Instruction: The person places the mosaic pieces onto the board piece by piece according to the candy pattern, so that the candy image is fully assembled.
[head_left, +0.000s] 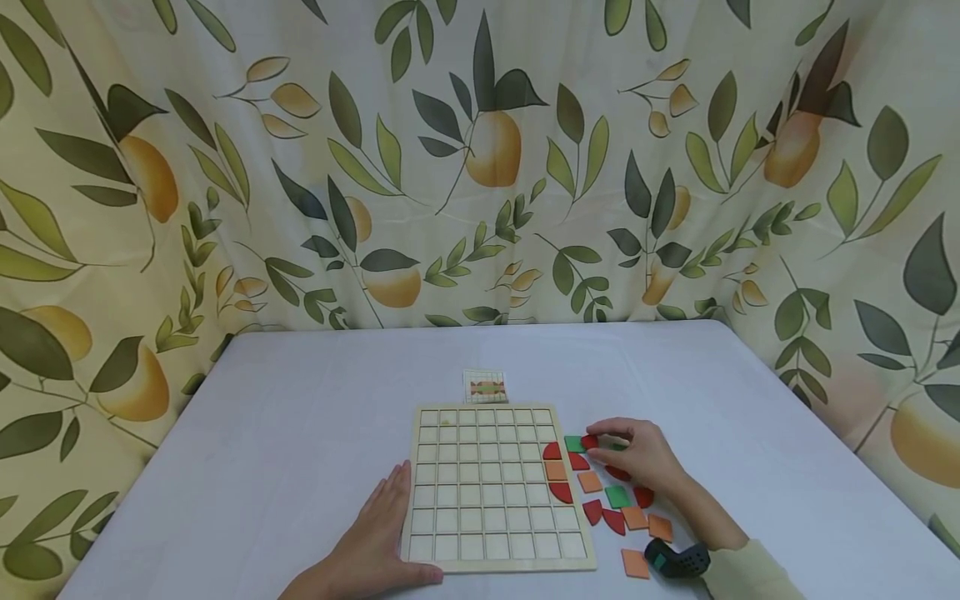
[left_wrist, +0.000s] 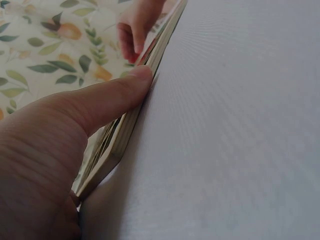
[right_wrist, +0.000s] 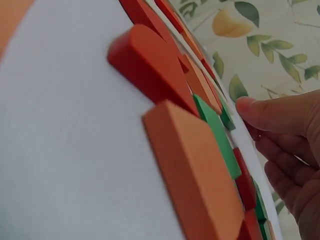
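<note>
- Right hand (head_left: 641, 454): a red piece (head_left: 589, 442) is pinched between thumb and fingertips, to the right of the grid board (head_left: 471, 475) and close to a green square (head_left: 573, 444); whether the two touch cannot be told.
- Left hand (head_left: 375, 525): fingers are laid straight along the board's left edge, thumb apart at the near edge.
- Two red pieces (head_left: 561, 493) and an orange square (head_left: 557, 471) are set in the board's right column.
- Loose pieces (head_left: 613, 522) crowded on the bench (head_left: 300, 400) could be knocked askew if brushed by the fingertips; the set ones could be jarred if the board were bumped.
</note>
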